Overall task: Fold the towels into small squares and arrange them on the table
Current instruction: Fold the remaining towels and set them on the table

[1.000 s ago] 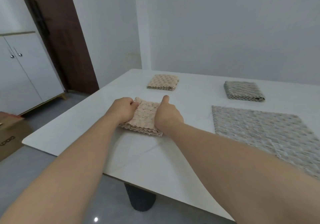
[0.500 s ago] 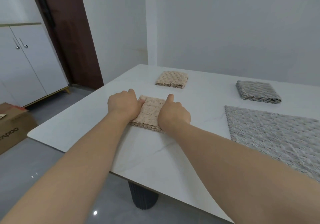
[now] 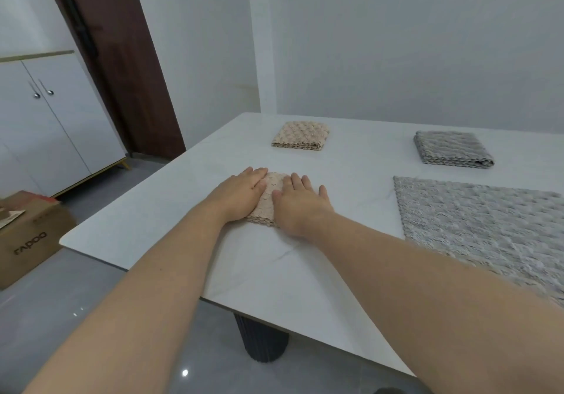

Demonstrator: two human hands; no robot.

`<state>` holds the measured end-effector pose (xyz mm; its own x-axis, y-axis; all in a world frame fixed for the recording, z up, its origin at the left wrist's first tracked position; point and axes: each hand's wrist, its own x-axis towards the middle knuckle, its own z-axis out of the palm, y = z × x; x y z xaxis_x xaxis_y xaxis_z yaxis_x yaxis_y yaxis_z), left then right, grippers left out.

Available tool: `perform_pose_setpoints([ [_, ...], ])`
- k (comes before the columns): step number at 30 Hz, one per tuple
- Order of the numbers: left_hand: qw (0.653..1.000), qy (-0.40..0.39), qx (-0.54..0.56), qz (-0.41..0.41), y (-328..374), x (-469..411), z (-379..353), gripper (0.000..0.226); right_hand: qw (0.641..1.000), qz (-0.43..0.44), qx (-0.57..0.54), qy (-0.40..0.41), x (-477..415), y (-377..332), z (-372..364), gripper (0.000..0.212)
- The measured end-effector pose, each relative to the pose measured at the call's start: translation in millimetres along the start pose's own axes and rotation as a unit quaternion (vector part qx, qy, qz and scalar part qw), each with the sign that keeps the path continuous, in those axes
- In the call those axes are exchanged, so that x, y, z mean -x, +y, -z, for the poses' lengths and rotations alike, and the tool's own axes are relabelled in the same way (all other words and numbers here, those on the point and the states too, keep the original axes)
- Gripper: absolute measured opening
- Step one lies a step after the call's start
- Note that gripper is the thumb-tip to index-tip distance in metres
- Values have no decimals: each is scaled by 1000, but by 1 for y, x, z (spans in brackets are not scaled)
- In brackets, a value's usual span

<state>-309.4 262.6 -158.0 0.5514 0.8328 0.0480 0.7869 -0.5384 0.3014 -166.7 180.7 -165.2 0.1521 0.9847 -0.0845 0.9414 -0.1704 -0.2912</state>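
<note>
Your left hand (image 3: 241, 193) and right hand (image 3: 300, 204) lie flat on the near beige towel (image 3: 268, 198), a folded square at the desk's (image 3: 274, 271) left side, fingers (image 3: 258, 173) straight, pressing down, clamped on nothing. Two squares already sit further back, well apart: the far beige towel (image 3: 300, 135) and the folded grey towel (image 3: 451, 149). By my read three of four are done; the open grey towel (image 3: 482, 228) spread flat on your right needs folding and placing.
</note>
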Motion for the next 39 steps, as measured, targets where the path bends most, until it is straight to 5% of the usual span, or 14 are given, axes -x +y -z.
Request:
perform_pose_setpoints([
  [7, 994, -14, -108, 9, 12, 1, 8, 55, 999, 20, -19, -22, 3, 3, 16, 63],
  [19, 998, 45, -22, -41, 168, 30, 11, 52, 985, 54, -94, 135, 81, 118, 85, 54],
  [29, 995, -26, 24, -90, 310, 4, -56, 60, 979, -58, -111, 159, 163, 270, 127, 56],
  [39, 998, -17, 51, -38, 330, -22, -96, 56, 958, -153, -143, 196, 188, 371, 115, 54],
])
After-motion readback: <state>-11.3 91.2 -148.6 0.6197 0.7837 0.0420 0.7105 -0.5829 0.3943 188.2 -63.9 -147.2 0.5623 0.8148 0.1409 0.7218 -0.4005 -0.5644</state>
